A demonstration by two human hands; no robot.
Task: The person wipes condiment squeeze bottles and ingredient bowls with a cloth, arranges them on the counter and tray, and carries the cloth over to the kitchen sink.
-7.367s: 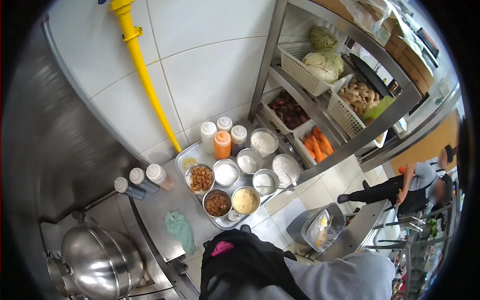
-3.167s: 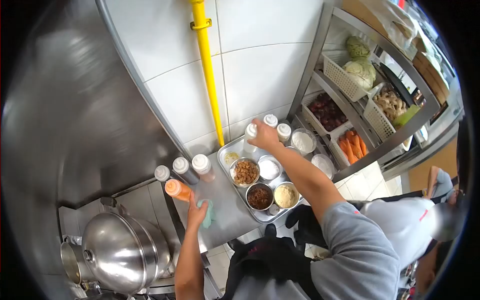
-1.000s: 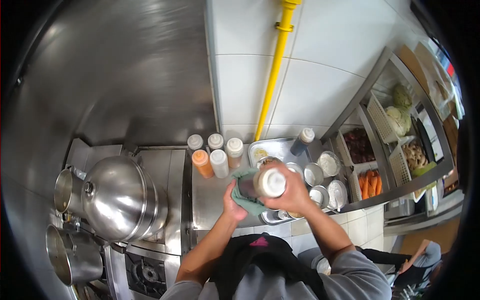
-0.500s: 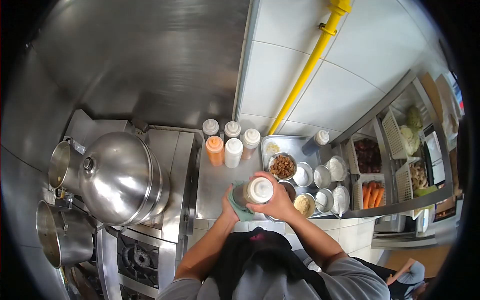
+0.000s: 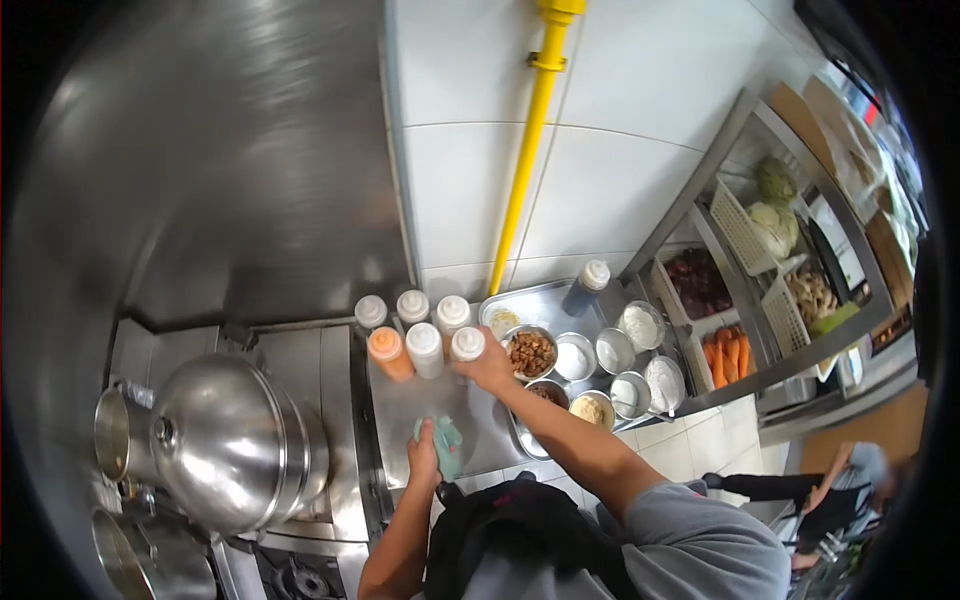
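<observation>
My right hand [image 5: 490, 368] is closed around a squeeze bottle [image 5: 467, 345] with a white cap. It stands at the front right of a group of squeeze bottles, beside a white one [image 5: 424, 350] and an orange one [image 5: 389, 353]. Capped bottles with pale tops stand in the row behind, one of them [image 5: 453, 315] directly beyond my right hand. Lower down, over the steel counter [image 5: 395, 410], my left hand [image 5: 424, 460] grips a green cloth [image 5: 443, 445]. Its fingers are partly hidden by the cloth.
Right of the bottles, a metal tray [image 5: 545, 305] carries bowls of browned pieces [image 5: 530, 353] and powders, plus a dark bottle [image 5: 586, 288]. A shelf holds carrots [image 5: 727, 356] and other vegetables. On the left are a domed steamer [image 5: 225, 440] and pots. Another person [image 5: 840, 490] is at lower right.
The bottle has gone from between both hands to the bottle group, carried by my right hand. My left hand has come away from it with the cloth. The view has shifted rightward.
</observation>
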